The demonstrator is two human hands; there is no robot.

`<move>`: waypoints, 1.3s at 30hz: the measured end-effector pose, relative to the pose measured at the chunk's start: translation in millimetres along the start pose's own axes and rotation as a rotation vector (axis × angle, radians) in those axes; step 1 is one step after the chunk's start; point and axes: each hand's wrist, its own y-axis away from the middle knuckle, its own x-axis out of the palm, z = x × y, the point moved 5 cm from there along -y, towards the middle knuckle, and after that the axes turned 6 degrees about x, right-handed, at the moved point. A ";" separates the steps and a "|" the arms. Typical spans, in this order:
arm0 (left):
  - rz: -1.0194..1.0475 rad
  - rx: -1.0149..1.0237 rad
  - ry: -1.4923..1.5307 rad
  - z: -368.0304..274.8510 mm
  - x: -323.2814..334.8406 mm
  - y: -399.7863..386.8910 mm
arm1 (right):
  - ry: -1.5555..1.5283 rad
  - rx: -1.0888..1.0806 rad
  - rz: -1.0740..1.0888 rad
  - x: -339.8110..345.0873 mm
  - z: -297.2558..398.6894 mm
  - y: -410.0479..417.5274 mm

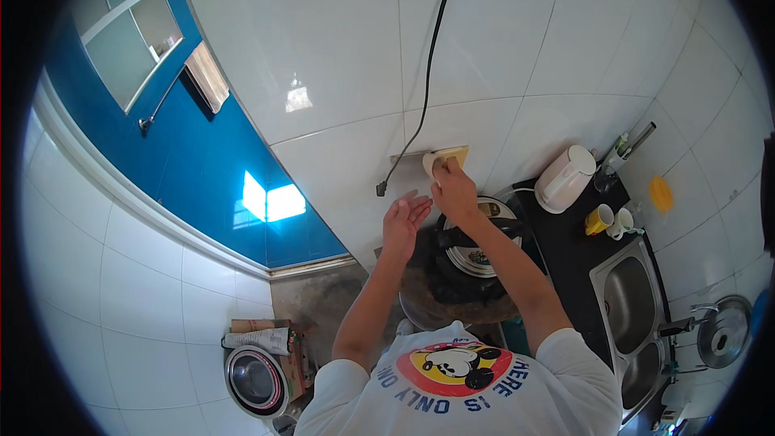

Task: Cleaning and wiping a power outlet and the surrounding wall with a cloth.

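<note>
Up at the tiled wall, my right hand point(454, 191) has its fingers closed around a small pale object point(432, 165), perhaps a roll or a cup, beside a yellowish wall plate point(455, 155). Just left of it my left hand point(407, 218) is raised, palm up with fingers spread, holding nothing. A black cable point(429, 66) hangs down the wall, its plug point(381, 189) dangling above my left hand. Partly behind my right forearm stands a pressure cooker point(478, 257) with a steel lid and black handle.
On the black counter point(560, 248) at right are a pinkish electric kettle point(566, 178), a yellow mug point(598, 220), a white mug point(620, 224) and a double steel sink point(629, 303). A blue door point(206, 163) is at left. Cardboard boxes point(293, 363) and a round metal basin point(256, 381) stand lower left.
</note>
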 end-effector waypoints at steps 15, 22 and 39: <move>0.015 -0.015 0.017 -2.7 -7.1 -0.4 | -0.138 0.011 0.098 -1.0 -3.4 38.7; 0.033 -0.032 0.040 -2.8 0.9 -2.0 | -0.141 0.087 0.024 5.1 -14.5 -4.3; -0.045 -0.136 0.060 11.0 -27.5 -15.2 | -1.832 0.891 0.520 6.2 -44.3 102.3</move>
